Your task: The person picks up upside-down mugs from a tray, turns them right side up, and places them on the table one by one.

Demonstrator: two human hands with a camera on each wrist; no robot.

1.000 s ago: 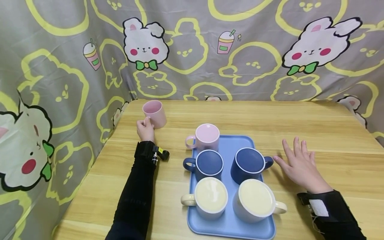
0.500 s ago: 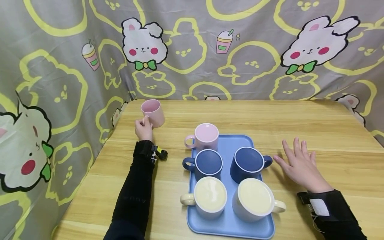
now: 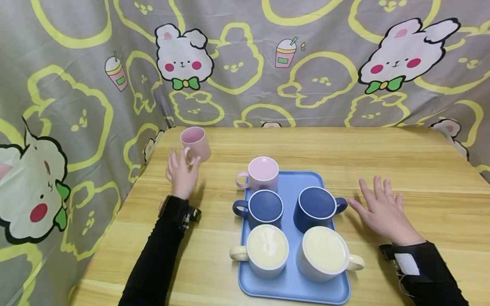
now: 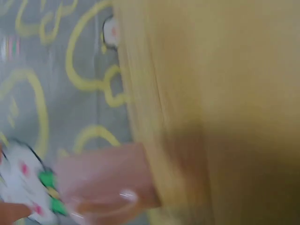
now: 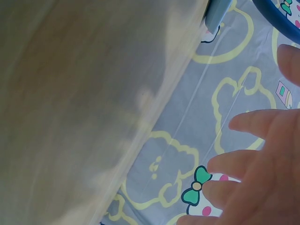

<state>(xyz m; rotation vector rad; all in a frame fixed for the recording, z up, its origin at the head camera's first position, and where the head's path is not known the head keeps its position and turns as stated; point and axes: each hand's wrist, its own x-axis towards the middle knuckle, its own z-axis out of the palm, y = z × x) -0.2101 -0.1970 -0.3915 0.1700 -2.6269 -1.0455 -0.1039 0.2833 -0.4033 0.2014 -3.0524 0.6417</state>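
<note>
A pink mug (image 3: pixel 200 149) stands upright at the table's far left, its handle facing my left hand (image 3: pixel 182 177). That hand's fingers are spread and extended beside the handle, gripping nothing; whether a fingertip touches is unclear. The left wrist view shows the mug blurred. A blue tray (image 3: pixel 300 180) carries a second pink mug (image 3: pixel 265 178), a left blue mug (image 3: pixel 266 210), a right blue mug (image 3: pixel 311 212), a left cream mug (image 3: pixel 268 255) and a right cream mug (image 3: pixel 323 259). My right hand (image 3: pixel 386 212) lies with fingers spread, close to the right blue mug's handle.
The wooden table (image 3: pixel 344 148) ends at a patterned curtain (image 3: pixel 237 63) at the back, with more curtain along the left side. Handles of the tray mugs stick out past the tray's left and right edges.
My left hand has let go of the far pink mug's handle, its fingers spreading as it draws slightly back toward me. The mug stays put. My right hand looks unmoved.
</note>
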